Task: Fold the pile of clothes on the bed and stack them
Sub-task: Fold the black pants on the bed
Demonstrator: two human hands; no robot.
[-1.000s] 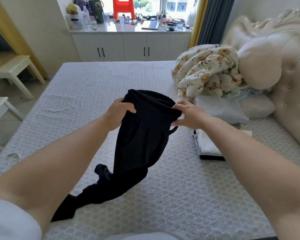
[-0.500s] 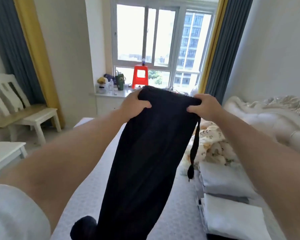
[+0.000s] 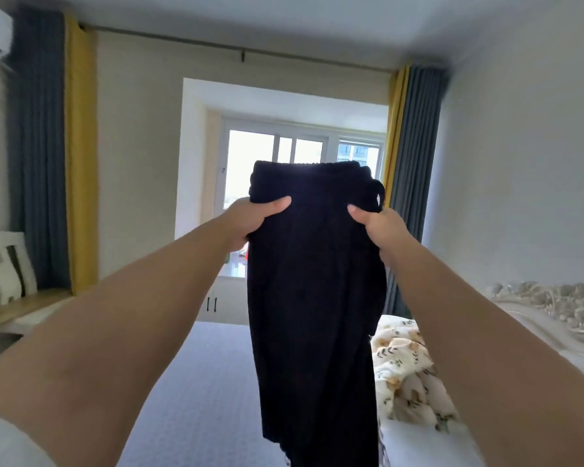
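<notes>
Two bare arms are reaching out from the bottom of the view. The left hand (image 3: pixel 253 219) is gripping one side of the black pants (image 3: pixel 312 298) just under the waistband, with its thumb pressing on the front. The right hand (image 3: pixel 376 227) is gripping the other side the same way. So both hands are closed tight on the cloth, and the pants are hanging straight down in the air, up above the bed (image 3: pixel 196 382). The bottom of the legs is running off the picture, so it is hard to say if they are touching the bed.

This looks like the step of holding the pants up to get them straight before folding.

Next, the pants will probably need to be laid flat on the bed, one leg on the other, and then folded up small.

Past the pants, a flowery blanket (image 3: pixel 408 369) is lying bunched up on the right. Far back, a window (image 3: pixel 294 163) is shining between yellow curtains (image 3: pixel 80 163).
</notes>
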